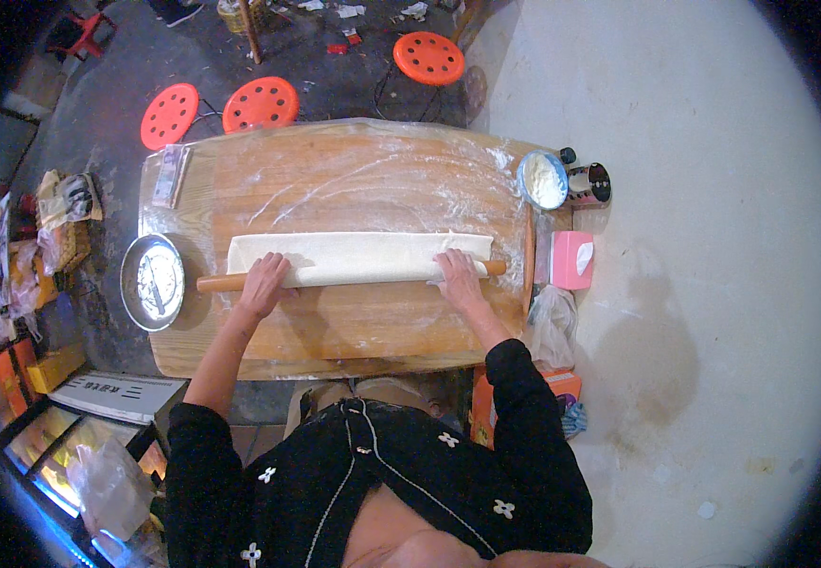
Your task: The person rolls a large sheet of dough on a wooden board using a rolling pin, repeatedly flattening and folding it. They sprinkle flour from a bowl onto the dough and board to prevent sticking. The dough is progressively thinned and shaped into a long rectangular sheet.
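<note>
A wide sheet of pale dough [361, 248] lies across the floured wooden board [354, 323], its near part wrapped around a long wooden rolling pin [220, 283]. Bare ends of the pin stick out on both sides. My left hand [267, 280] rests over the dough-covered pin near its left end, fingers curved over the top. Near the right end, my right hand [459, 275] lies on the wrapped dough in the same way. Both palms and the undersides of the fingers are hidden.
A metal bowl [128, 284] with white powder and a utensil stands left. At the back right are a blue-rimmed bowl of flour [542, 180] and a perforated metal holder [590, 183]. A pink tissue box [571, 260] and plastic bag [553, 323] sit right. Red stools [261, 104] stand beyond the table.
</note>
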The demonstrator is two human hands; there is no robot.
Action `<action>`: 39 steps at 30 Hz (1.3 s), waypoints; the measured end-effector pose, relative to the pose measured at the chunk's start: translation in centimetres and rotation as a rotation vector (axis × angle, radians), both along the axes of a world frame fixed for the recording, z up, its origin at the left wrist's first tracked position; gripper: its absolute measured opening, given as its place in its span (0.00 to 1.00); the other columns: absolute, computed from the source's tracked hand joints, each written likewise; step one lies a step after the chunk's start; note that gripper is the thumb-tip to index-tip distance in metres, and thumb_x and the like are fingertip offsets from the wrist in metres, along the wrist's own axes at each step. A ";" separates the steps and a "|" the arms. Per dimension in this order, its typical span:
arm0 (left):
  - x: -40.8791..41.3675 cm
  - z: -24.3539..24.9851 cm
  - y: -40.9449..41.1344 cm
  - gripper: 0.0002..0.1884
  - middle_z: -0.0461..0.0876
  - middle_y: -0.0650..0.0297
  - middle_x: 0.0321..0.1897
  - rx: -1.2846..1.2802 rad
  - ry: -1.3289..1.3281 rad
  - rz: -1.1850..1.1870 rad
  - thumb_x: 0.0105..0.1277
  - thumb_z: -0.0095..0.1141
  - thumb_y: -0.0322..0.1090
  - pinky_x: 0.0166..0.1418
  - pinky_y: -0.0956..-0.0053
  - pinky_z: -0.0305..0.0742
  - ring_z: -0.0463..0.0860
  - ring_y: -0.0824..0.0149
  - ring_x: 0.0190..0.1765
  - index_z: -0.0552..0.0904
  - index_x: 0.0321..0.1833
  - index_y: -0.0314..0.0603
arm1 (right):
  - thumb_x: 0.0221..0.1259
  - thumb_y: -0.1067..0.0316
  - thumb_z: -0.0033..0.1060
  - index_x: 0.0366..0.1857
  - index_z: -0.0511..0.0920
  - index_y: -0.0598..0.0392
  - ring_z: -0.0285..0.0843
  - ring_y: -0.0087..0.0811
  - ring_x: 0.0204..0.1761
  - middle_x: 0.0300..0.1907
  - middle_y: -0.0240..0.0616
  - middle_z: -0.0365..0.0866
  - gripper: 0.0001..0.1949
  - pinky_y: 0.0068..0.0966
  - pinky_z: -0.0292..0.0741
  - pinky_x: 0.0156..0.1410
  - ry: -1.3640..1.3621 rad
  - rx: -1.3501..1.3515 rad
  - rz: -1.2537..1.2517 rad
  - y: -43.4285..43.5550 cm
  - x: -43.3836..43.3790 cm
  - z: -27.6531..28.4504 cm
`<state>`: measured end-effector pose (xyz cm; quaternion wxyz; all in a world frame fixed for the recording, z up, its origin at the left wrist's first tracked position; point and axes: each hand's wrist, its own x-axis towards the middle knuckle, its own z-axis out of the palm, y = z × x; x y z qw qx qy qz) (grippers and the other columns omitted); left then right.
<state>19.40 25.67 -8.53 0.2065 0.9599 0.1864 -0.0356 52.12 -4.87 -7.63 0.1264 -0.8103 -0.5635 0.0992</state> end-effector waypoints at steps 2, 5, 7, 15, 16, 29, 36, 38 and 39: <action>-0.1 0.0 -0.1 0.28 0.77 0.57 0.44 -0.010 0.001 0.005 0.45 0.78 0.40 0.55 0.57 0.73 0.77 0.52 0.52 0.76 0.45 0.42 | 0.42 0.76 0.72 0.50 0.77 0.51 0.75 0.47 0.58 0.50 0.44 0.77 0.25 0.45 0.71 0.65 0.034 0.001 -0.020 0.1 -0.1 0.0; 0.0 0.4 -0.2 0.28 0.77 0.57 0.44 -0.018 -0.008 0.007 0.45 0.79 0.40 0.55 0.58 0.73 0.77 0.52 0.52 0.76 0.46 0.42 | 0.41 0.76 0.72 0.50 0.77 0.52 0.75 0.48 0.58 0.50 0.44 0.77 0.26 0.45 0.71 0.65 0.031 -0.006 -0.019 0.1 -0.1 0.1; -0.2 0.3 -0.1 0.28 0.77 0.57 0.44 -0.007 -0.008 -0.004 0.45 0.78 0.40 0.54 0.58 0.73 0.77 0.52 0.52 0.76 0.46 0.42 | 0.41 0.75 0.73 0.50 0.77 0.52 0.75 0.48 0.58 0.50 0.45 0.77 0.25 0.45 0.71 0.65 0.022 -0.010 -0.014 0.1 -0.2 0.2; -0.3 0.1 -0.1 0.27 0.77 0.57 0.44 -0.011 -0.025 -0.023 0.46 0.77 0.40 0.53 0.59 0.73 0.77 0.53 0.52 0.76 0.46 0.42 | 0.42 0.73 0.76 0.50 0.77 0.52 0.75 0.49 0.58 0.49 0.45 0.77 0.26 0.44 0.72 0.65 0.018 -0.008 -0.019 0.0 -0.1 0.0; -0.4 0.1 -0.1 0.27 0.77 0.57 0.44 -0.019 -0.026 -0.023 0.47 0.77 0.40 0.53 0.59 0.73 0.77 0.53 0.52 0.76 0.46 0.42 | 0.42 0.73 0.76 0.50 0.77 0.52 0.75 0.48 0.59 0.49 0.45 0.77 0.26 0.44 0.72 0.65 0.020 -0.009 -0.021 -0.1 -0.1 -0.1; -0.4 0.7 -0.3 0.24 0.76 0.57 0.43 -0.020 -0.010 -0.030 0.50 0.74 0.35 0.52 0.58 0.72 0.77 0.52 0.51 0.76 0.47 0.42 | 0.45 0.70 0.76 0.53 0.77 0.52 0.74 0.45 0.61 0.51 0.42 0.76 0.26 0.44 0.69 0.69 0.063 -0.107 -0.035 -0.3 -0.5 0.2; -0.7 0.8 -0.6 0.28 0.77 0.55 0.51 -0.079 0.004 0.015 0.50 0.74 0.34 0.58 0.56 0.72 0.76 0.50 0.56 0.76 0.54 0.40 | 0.46 0.57 0.81 0.60 0.74 0.52 0.70 0.47 0.66 0.59 0.44 0.75 0.34 0.47 0.67 0.72 0.113 -0.187 -0.036 -0.4 -0.4 0.0; -1.4 1.0 -1.6 0.32 0.76 0.53 0.60 -0.052 -0.039 0.051 0.51 0.73 0.35 0.65 0.53 0.70 0.74 0.49 0.63 0.75 0.60 0.39 | 0.45 0.58 0.83 0.66 0.71 0.52 0.68 0.49 0.69 0.64 0.46 0.72 0.40 0.48 0.65 0.74 0.045 -0.099 -0.031 -0.9 -1.4 0.1; -1.9 1.2 -2.2 0.34 0.74 0.53 0.64 0.004 -0.043 0.045 0.52 0.73 0.35 0.68 0.51 0.67 0.72 0.48 0.66 0.74 0.64 0.38 | 0.44 0.58 0.83 0.69 0.69 0.52 0.66 0.50 0.71 0.67 0.47 0.71 0.43 0.49 0.64 0.75 0.012 -0.054 -0.028 -1.1 -2.1 0.2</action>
